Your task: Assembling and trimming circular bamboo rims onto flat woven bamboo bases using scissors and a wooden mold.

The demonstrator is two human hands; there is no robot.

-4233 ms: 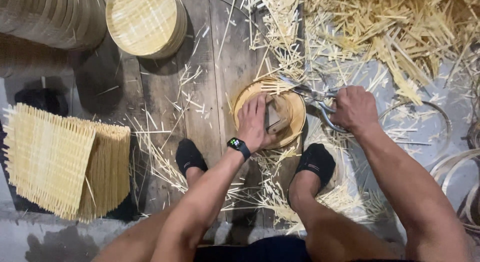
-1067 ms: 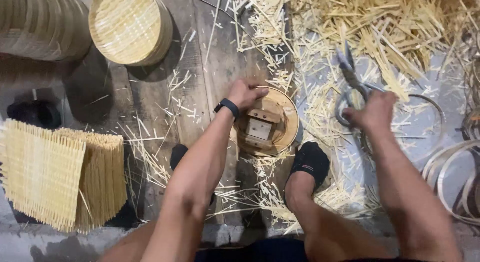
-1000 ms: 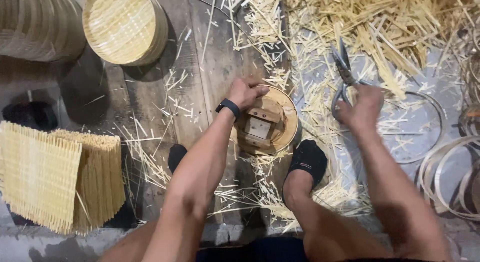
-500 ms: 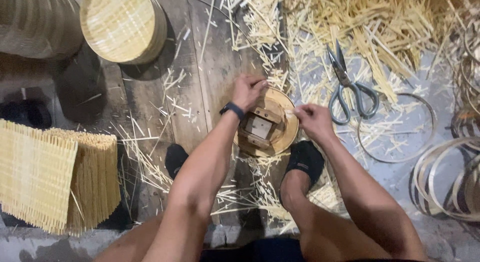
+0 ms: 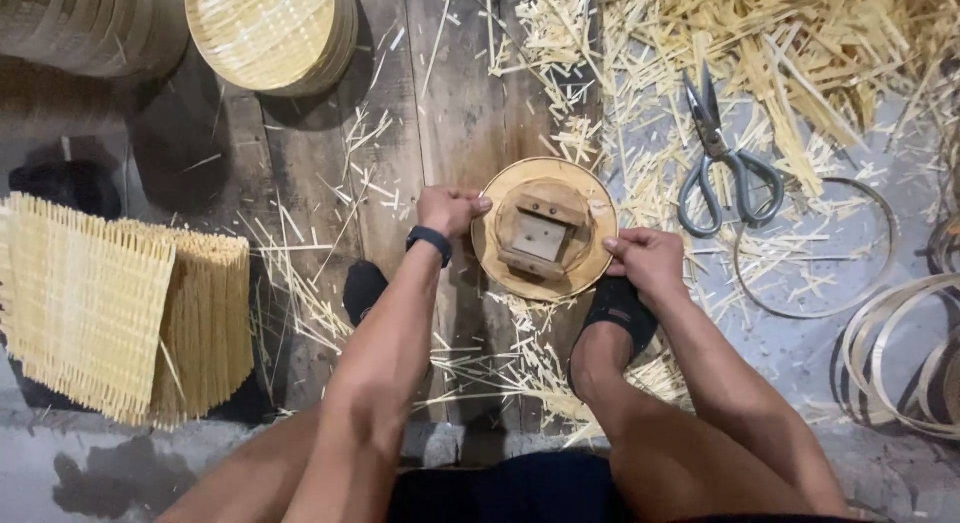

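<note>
Head view showed a wooden floor (image 5: 470, 113) littered with bamboo offcuts (image 5: 800, 43), with stacked woven mats (image 5: 110, 303) at the left. Between the feet lay a round wooden disc (image 5: 545, 228), the left hand (image 5: 448, 211) and right hand (image 5: 645, 263) each gripping its rim. Grey scissors (image 5: 725, 158) lay released just right of it.

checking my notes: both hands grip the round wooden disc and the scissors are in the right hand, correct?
Not quite. In the head view the scissors lie on the floor among the bamboo scraps, apart from the right hand. Both it and the left hand do grip the round wooden disc.
</note>
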